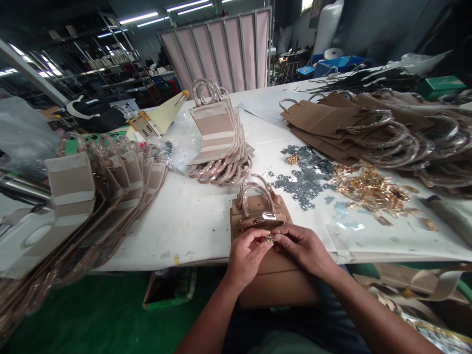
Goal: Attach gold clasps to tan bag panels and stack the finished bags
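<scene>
A brown handbag panel [280, 287] with wrapped handles lies over the table's front edge and onto my lap. Above it, my left hand [248, 255] and my right hand [303, 246] meet, fingertips pinched together. Between them is a small gold metal fitting [271, 238], gripped from both sides; its exact shape is too small to make out. Just beyond my fingers, a strap with a shiny gold plate [269, 216] crosses the bag. The handles [254, 194] stand up behind it, covered in clear film.
Grey metal plates [306, 182] and a heap of gold fittings [372, 189] lie on the white table [173, 231] to the right. Brown bag pieces [332, 118] are stacked behind them. More bag panels stand at the left [73, 182] and at the middle back [216, 128].
</scene>
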{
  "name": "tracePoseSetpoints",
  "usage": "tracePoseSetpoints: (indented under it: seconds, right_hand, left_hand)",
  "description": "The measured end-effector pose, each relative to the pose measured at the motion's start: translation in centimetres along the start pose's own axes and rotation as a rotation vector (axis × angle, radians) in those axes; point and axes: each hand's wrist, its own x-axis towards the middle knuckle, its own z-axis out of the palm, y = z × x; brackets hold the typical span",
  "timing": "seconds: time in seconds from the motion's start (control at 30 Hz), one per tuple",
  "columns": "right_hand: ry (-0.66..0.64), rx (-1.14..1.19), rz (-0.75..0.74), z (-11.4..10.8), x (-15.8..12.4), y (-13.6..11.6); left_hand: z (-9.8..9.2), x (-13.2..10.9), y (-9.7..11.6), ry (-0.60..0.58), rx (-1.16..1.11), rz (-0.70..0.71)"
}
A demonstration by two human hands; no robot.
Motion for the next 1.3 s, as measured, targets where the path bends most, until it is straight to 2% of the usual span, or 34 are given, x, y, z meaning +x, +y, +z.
tracePoseSetpoints:
  seconds: [0.13, 0.27, 0.43, 0.57, 0.7, 0.77, 0.83, 0.9, 0.97, 1.13, 1.23, 1.3]
  right_hand:
    - [0.069, -0.121, -0.067, 0.8, 0.0, -0.6]
    - [0.141, -0.146, -0.048, 1.6, -0.2, -0.7]
    - [0.111, 0.024, 0.014, 1.2, -0.3, -0.3]
    - [0.071, 0.126, 0.012, 0.7, -0.3, -0.5]
    - [0.071, 0.209, 0.054, 1.2, 0.1, -1.3]
    - [0.101, 0.293, 0.099, 1.8, 0.1, -1.5]
    - [0.168, 0.318, 0.126, 2.5, 0.0, -1.5]
    - [0.227, 0.255, 0.119, 3.1, -0.1, -1.2]
    - [0.24, 0.142, 0.082, 3.5, -0.2, -1.1]
    - [0.183, -0.011, 0.077, 3.7, 0.2, -1.8]
    - [0.168, 0.072, 0.091, 4.1, 0.9, -2.2]
    - [0.152, 0.129, 0.037, 4.6, 1.5, -2.0]
  left_hand:
    - [0.1, 0.0, 0.4, -0.003, 0.016, 0.022]
    - [0.3, 0.0, 0.6, 0.002, 0.04, 0.052]
    - [0.2, 0.2, 0.1, 0.034, -0.025, 0.055]
    - [0.1, 0.4, -0.7, 0.067, -0.1, 0.111]
    - [0.4, 0.1, -1.1, 0.076, -0.088, 0.136]
    - [0.4, -0.2, -1.1, 0.142, -0.016, 0.152]
    - [0.2, -0.7, -1.2, 0.288, 0.143, 0.191]
    - [-0.3, -1.0, -1.5, 0.457, 0.333, 0.205]
    - [-1.1, -1.1, -1.9, 0.528, 0.475, 0.158]
    - [-2.6, -0.5, -2.4, 0.384, 0.614, -0.039]
    - [-2.5, 0.0, -2.0, 0.384, 0.621, -0.094]
    - [-2.3, 0.2, -1.7, 0.396, 0.611, -0.081]
